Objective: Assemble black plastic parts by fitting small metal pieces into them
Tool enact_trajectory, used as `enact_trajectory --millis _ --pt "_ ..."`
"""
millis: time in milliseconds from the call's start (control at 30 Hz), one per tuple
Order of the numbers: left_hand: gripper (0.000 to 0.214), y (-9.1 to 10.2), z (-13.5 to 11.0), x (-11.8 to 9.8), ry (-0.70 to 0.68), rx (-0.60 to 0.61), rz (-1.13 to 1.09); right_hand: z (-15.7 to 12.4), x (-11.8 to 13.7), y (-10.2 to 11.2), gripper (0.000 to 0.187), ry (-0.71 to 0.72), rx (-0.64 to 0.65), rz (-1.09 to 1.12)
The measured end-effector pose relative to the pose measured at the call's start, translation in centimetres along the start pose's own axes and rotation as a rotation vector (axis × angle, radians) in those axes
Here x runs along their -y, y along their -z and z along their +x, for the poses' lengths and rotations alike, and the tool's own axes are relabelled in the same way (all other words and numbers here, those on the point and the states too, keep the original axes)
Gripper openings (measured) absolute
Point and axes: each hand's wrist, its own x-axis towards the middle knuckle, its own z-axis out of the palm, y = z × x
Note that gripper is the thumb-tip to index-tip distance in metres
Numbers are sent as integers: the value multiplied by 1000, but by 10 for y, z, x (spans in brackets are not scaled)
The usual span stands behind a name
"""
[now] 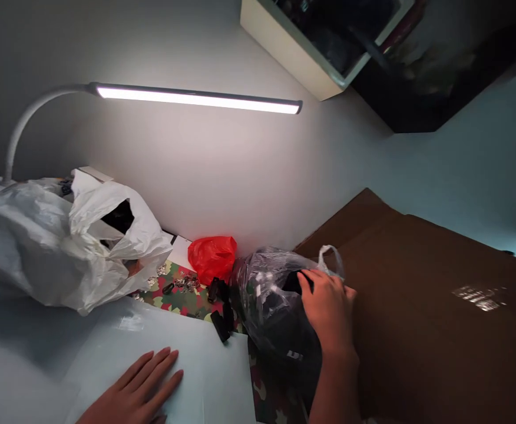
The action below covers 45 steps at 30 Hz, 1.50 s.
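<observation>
My left hand (141,391) lies flat on a white sheet (214,383), its fingers stretched out and holding nothing. My right hand (326,303) is at the mouth of a clear plastic bag (262,312) full of dark things. Its fingers curl over the bag's edge beside a dark opening, and the fingertips are partly hidden. A handle loop of the bag (331,256) sticks up behind the knuckles. Between the hands, small black parts (220,324) lie at the sheet's edge, close to the bag. Small metal pieces (187,282) are scattered on a camouflage-patterned cloth (169,303).
A large white plastic bag (41,253) stands at the left, its torn opening showing something dark. A red plastic bag (212,258) sits by the wall. Brown cardboard (439,330) fills the right side. A lit lamp (196,100) and a wall box (293,47) hang above.
</observation>
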Motion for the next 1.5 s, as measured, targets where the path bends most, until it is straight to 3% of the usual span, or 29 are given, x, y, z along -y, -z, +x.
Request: enact_trajectory --millis 100,167,267,300,400,500,633,800,1033,1167,1400,1500 --pt "56 16 5 -6 57 40 -119 -30 24 13 35 87 -412 238" --pt "57 22 7 -8 102 96 -205 -54 49 17 20 166 -533 426" --pt "59 25 7 -10 121 164 -267 -88 90 5 17 435 -350 625" --pt "58 26 8 -10 118 182 -267 -97 101 -4 17 468 -282 659" --pt "54 29 11 -12 111 237 -265 -118 121 -40 25 303 71 591" --pt "51 32 12 -14 124 256 -302 -132 119 -71 32 183 225 429" --pt "51 31 9 -15 190 217 -399 -148 107 -91 34 155 275 351" --pt "53 31 7 -15 168 262 -376 -159 108 -92 40 43 305 393" --pt "55 30 10 -16 145 306 -337 -160 111 -77 45 -104 74 709" --pt "53 30 13 -15 147 301 -334 -174 114 -74 38 -156 -49 782" --pt "51 33 18 -12 98 338 -294 -191 122 -79 27 -42 143 882" --pt "53 32 19 -11 94 346 -298 -192 123 -80 30 -9 161 889"
